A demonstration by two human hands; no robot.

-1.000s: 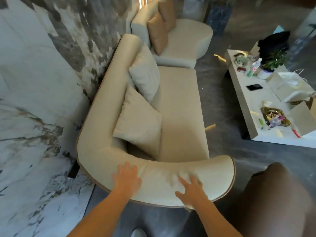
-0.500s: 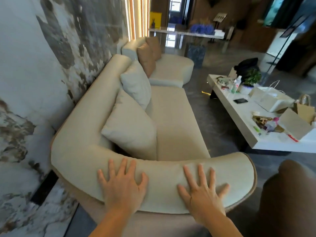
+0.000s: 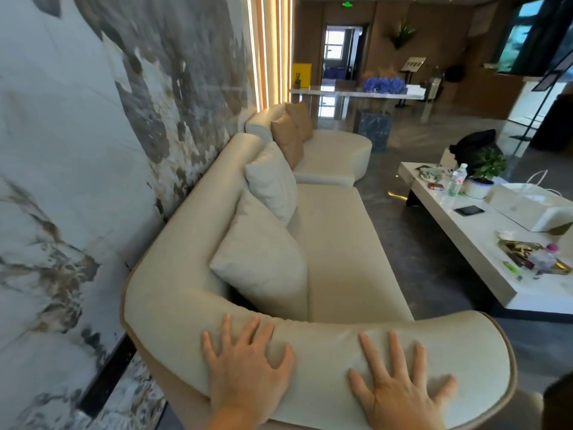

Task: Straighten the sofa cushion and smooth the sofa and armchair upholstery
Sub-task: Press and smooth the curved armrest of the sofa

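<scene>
A long cream sofa (image 3: 338, 243) runs away from me along the marble wall. My left hand (image 3: 248, 370) and my right hand (image 3: 400, 386) both lie flat, fingers spread, on its near padded armrest (image 3: 322, 352). Neither hand holds anything. Two cream cushions lean on the backrest: a near one (image 3: 266, 262) and a farther one (image 3: 273, 181). Beyond them a rounded cream section (image 3: 335, 156) carries two tan cushions (image 3: 290, 135).
The marble wall (image 3: 93, 150) stands tight against the sofa's left. A white coffee table (image 3: 465, 231) at right holds a bottle, phone, potted plant, boxes and small clutter. Dark floor (image 3: 418, 259) runs between sofa and table. A dark brown shape (image 3: 558, 405) sits at bottom right.
My view has tilted up and closer, so more of the room shows. Both hands have slid up onto the armrest's top and spread flat, moving slightly apart.
</scene>
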